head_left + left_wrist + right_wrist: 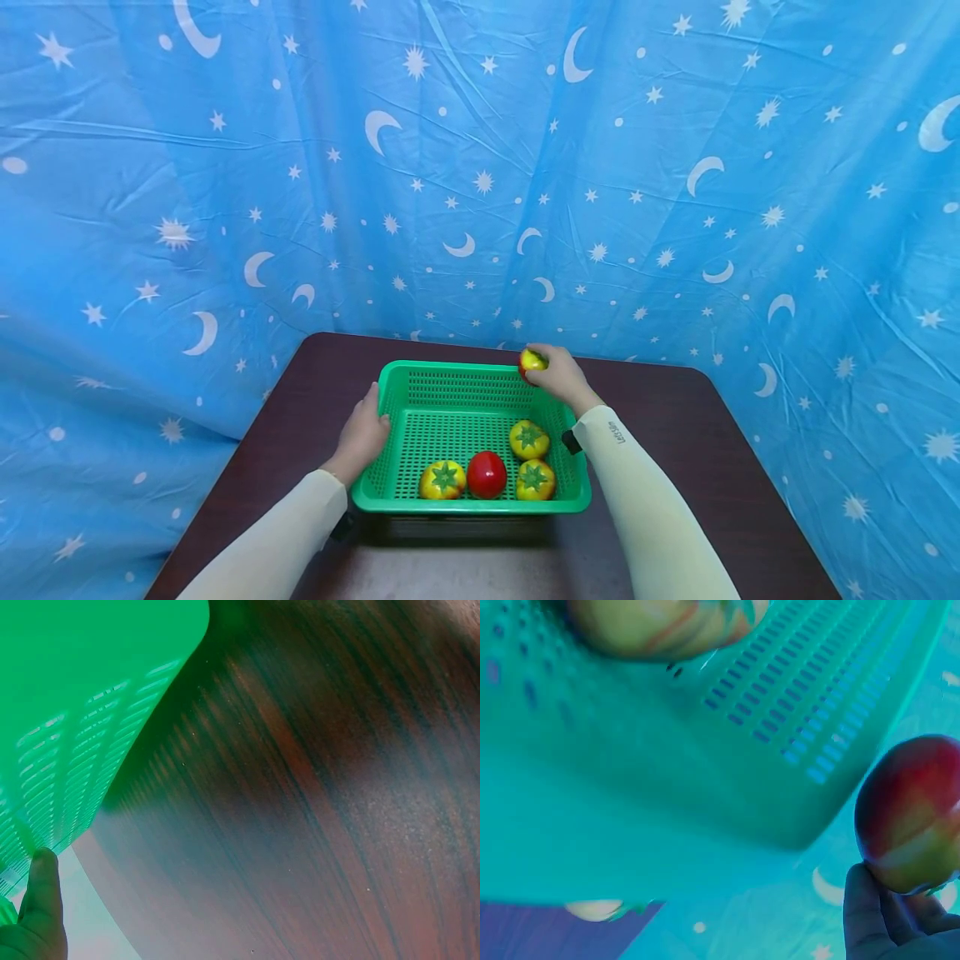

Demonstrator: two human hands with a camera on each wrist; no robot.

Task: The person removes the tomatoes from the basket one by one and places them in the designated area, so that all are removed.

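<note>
A green plastic basket (471, 506) stands on the dark table, holding several tomatoes. Yellow ones with green star-shaped leaves include a tomato (442, 480) at the front left. Beside it sits a plain red tomato (487, 475), and others lie along the right side. My left hand (362, 437) grips the basket's left rim, thumb over the edge; one finger (46, 889) shows against the perforated wall in the left wrist view. At the back right corner, my right hand (558, 377) holds a red-and-yellow tomato (911, 817) by the fingertips, level with the rim.
In the right wrist view, part of another pale fruit (594, 909) with green leaves shows on the table below the basket rim. The dark wooden table (660, 433) extends to both sides. A blue curtain (480, 275) with moons and stars hangs behind it.
</note>
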